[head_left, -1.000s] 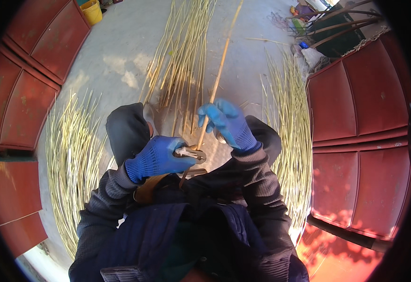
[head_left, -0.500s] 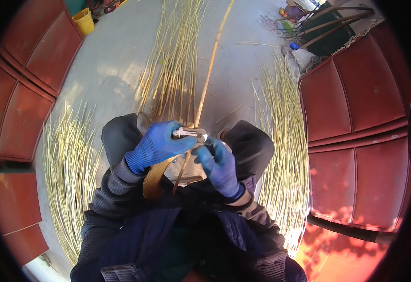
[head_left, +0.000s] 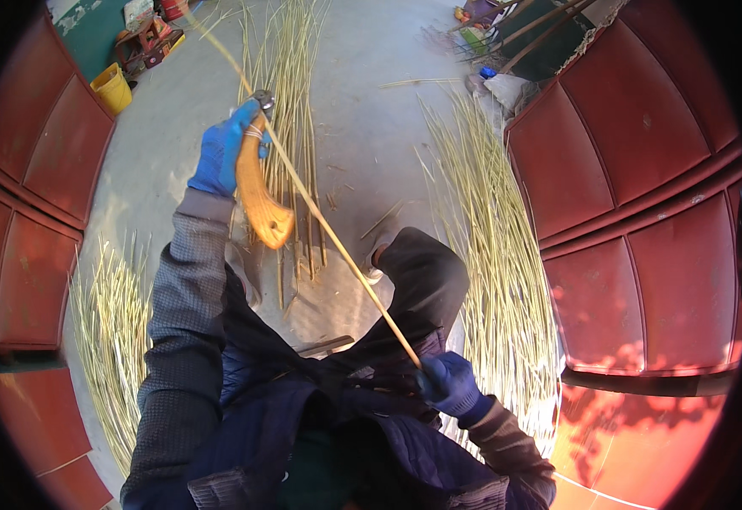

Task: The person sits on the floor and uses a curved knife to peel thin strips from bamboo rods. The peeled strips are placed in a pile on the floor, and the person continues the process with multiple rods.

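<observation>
Left hand [head_left: 222, 153]: clamped on one wooden-handled tool [head_left: 262, 200]
Right hand [head_left: 451, 387]: clamped around one stick [head_left: 337, 242], near its lower end
Stick position: slanting between both hands
Stalk bundles [head_left: 498, 255]: three, on the floor [head_left: 158, 106]

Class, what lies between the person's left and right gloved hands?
In the head view, a thin pale stick slants from the wooden-handled tool in the left hand to the right hand.

A makeshift workshop — wooden-handled tool [head_left: 258, 187], heaped stalks [head_left: 498, 255], grey floor [head_left: 354, 136].
</observation>
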### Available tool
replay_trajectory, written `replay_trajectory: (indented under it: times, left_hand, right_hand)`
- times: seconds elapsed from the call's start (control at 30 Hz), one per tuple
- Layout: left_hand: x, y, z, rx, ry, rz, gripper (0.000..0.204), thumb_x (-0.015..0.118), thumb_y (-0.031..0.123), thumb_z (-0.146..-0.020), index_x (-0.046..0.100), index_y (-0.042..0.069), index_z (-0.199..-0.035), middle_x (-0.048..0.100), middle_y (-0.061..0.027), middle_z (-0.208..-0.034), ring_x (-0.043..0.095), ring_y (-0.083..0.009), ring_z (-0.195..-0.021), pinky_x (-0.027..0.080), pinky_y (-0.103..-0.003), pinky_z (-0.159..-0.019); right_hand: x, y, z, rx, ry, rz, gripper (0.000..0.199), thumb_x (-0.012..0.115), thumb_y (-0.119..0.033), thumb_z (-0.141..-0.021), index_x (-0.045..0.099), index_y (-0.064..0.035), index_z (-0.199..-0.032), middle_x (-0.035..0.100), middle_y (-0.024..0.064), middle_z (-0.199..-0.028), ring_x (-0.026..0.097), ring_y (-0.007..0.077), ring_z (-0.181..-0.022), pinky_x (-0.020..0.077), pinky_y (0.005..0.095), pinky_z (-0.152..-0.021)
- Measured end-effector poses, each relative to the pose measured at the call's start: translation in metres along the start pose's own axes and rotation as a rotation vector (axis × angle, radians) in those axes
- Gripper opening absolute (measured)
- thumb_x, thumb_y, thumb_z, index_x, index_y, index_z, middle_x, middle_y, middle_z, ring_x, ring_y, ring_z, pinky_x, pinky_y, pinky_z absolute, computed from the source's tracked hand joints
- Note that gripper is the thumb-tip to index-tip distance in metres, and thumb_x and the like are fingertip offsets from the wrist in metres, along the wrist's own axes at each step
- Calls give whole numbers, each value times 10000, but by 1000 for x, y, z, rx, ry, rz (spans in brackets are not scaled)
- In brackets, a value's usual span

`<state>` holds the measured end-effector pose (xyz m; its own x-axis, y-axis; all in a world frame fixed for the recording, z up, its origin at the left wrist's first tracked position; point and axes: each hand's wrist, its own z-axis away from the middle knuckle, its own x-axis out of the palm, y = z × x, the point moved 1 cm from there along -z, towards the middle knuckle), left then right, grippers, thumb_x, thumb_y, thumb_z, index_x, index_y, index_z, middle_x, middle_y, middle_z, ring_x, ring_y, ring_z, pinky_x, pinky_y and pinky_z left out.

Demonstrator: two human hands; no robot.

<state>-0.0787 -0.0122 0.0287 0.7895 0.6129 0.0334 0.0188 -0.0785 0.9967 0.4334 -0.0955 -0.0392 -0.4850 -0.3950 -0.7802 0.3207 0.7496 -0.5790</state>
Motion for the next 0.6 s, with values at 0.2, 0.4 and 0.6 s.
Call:
replay_trajectory:
  times: [0.2,0.4,0.6]
  left_hand:
    - [-16,-15,-24,-134,94,22,469,628,445,-1003,702,-17,-1036,675,-80,-818,642,-136,-663,523,-272,-587]
    - [42,-27,37,-162,-56,30,400,642,396,-1009,706,7,-1077,680,-59,-809,648,-123,-643,527,-252,-566]
    - [89,-32,87,-353,-186,159,402,657,377,-1013,697,43,-1235,671,-21,-902,673,-114,-712,543,-250,-575]
  right_hand:
    - [-56,-5,139,201,-112,162,69,732,-117,-827,691,-67,-802,619,111,-648,610,351,-577,485,478,-573]
    - [-28,27,9,323,-58,-163,541,760,-126,-885,584,-65,-1393,723,161,-905,709,342,-818,556,415,-740]
    - [30,2,-210,214,81,-329,347,661,-195,-979,618,-33,-1282,696,162,-846,693,283,-716,541,401,-638]
